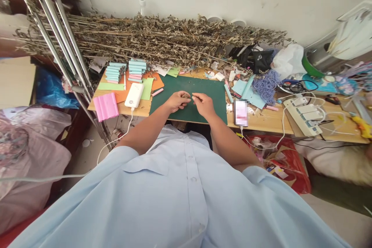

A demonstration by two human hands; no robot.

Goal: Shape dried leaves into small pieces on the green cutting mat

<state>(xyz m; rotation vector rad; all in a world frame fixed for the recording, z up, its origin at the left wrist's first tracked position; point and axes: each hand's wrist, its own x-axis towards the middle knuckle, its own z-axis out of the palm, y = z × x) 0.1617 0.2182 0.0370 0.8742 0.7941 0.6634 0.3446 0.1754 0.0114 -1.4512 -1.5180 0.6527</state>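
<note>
Your left hand is over the green mat, fingers curled, grip clamped on a small clump of dried leaf. That clump sits at your left fingertips, in front of your shirt. Your right hand is just beside it, also over the mat, thumb and fingers bent toward the clump. Can't tell if the right grip is together or slightly apart, or has a bit in it; too small.

Mat lies at the near edge of the wooden counter. Behind it, a long heap of dried stalks runs along the wall. To your left: two stacks of paper rolls, a white power bank with cable plugged in, and folded pink paper. To your right: phone on a cable, screen blurred out, tangled purple cord, and a power strip with plugs in. Metal crutches lean at the counter's left end.
</note>
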